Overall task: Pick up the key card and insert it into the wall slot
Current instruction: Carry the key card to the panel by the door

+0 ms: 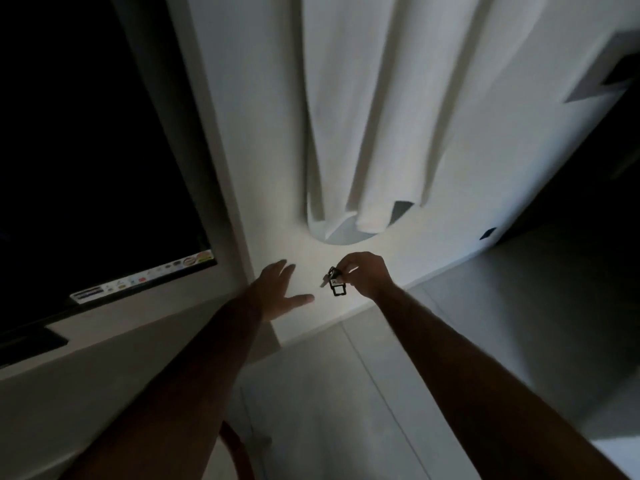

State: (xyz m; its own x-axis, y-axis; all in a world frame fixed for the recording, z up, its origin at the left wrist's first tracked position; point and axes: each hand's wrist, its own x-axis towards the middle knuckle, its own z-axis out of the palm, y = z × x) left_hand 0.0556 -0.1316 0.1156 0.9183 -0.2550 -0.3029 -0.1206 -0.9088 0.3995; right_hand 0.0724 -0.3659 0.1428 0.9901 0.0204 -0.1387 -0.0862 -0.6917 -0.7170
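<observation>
In dim light my right hand (363,275) pinches a small dark key tag with a black frame and a metal key, the key card (334,283), which hangs from my fingers in front of the white wall. To its left my left hand (282,292) is spread flat and open, fingers apart, close to the wall near a corner edge. About a hand's width separates the two hands. No wall slot can be made out in the head view.
White curtain folds (363,116) hang on the wall above the hands. A black screen (86,150) with a sticker strip along its lower edge fills the left. A small dark plate (488,233) sits low on the wall at right. Pale floor tiles (346,393) lie below.
</observation>
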